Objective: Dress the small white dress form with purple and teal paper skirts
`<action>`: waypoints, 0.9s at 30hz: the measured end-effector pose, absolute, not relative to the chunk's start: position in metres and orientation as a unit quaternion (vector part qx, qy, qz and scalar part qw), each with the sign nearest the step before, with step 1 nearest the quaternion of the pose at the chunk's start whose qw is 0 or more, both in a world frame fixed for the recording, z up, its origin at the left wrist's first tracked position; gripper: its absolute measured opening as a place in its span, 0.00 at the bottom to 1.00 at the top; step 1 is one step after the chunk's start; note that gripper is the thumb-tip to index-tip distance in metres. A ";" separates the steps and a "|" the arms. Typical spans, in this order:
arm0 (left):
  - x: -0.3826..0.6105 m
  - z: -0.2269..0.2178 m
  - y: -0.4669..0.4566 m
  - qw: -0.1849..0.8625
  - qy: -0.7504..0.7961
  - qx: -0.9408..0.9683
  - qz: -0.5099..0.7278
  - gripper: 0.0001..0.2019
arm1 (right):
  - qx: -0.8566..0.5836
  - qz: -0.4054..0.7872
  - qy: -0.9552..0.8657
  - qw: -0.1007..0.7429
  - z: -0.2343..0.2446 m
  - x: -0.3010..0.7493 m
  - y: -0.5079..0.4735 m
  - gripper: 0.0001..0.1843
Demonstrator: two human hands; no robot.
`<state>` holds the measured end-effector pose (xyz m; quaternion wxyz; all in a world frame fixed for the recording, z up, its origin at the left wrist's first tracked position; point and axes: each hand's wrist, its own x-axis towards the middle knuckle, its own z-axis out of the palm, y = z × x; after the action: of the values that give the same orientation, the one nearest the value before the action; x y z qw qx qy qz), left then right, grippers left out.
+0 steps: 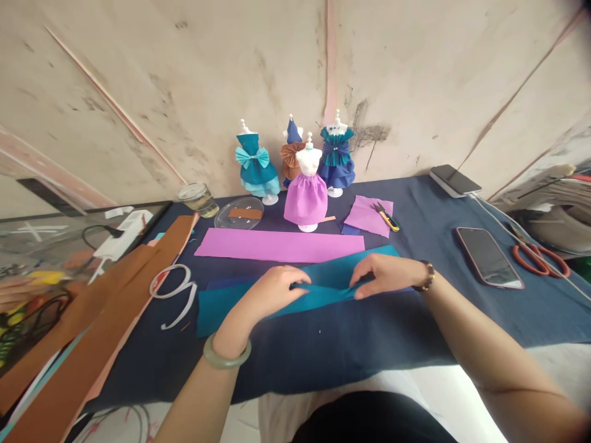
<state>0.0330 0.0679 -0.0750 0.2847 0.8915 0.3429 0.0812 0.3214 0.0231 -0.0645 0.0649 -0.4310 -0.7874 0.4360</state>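
Observation:
A long teal strip of cloth (pixel 221 304) lies across the dark blue table cover (pixel 369 344). My left hand (pixel 272 290) pinches it near its middle, fingers closed on a gathered fold. My right hand (pixel 385 274) pinches the same strip a little to the right. Between the two hands the cloth is bunched and narrowed. Just behind lies a flat purple strip (pixel 277 245). A small mannequin in a purple skirt (pixel 305 194) stands behind that.
Three more dressed mannequins (pixel 256 165) stand by the wall. Brown strips (pixel 92 320) and white tape (pixel 175 289) lie left. A purple scrap with a yellow cutter (pixel 386 216), two phones (pixel 488 256), and orange scissors (pixel 538 258) lie right. A glass jar (pixel 198 198) and clear dish (pixel 239 213) sit behind.

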 end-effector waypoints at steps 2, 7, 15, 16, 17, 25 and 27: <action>0.032 -0.071 0.049 0.262 0.305 0.914 0.059 0.08 | -0.398 0.522 -0.753 0.041 -0.061 0.328 0.024 0.26; 0.029 -0.082 -0.011 0.174 0.288 0.941 -0.016 0.08 | -0.503 0.418 -0.741 0.151 -0.074 0.330 0.035 0.24; -0.008 -0.096 -0.020 0.226 0.396 0.884 0.105 0.16 | -0.555 0.097 -0.817 0.120 -0.111 0.336 0.055 0.13; -0.017 -0.099 -0.009 0.199 0.429 0.872 0.126 0.17 | -0.553 0.099 -0.819 0.118 -0.113 0.338 0.056 0.13; -0.028 -0.104 0.002 0.165 0.454 0.864 0.141 0.18 | -0.550 0.098 -0.822 0.115 -0.114 0.338 0.056 0.13; -0.098 -0.135 0.068 0.030 0.555 0.822 0.123 0.21 | -0.534 0.094 -0.834 0.098 -0.104 0.335 0.052 0.06; -0.101 -0.134 0.072 0.031 0.557 0.821 0.116 0.21 | -0.535 0.099 -0.834 0.092 -0.101 0.334 0.051 0.06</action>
<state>-0.1010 0.0716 -0.1344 0.0310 0.8215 0.5575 0.1160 0.3335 0.0508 -0.1008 0.0923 -0.5350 -0.8340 0.0986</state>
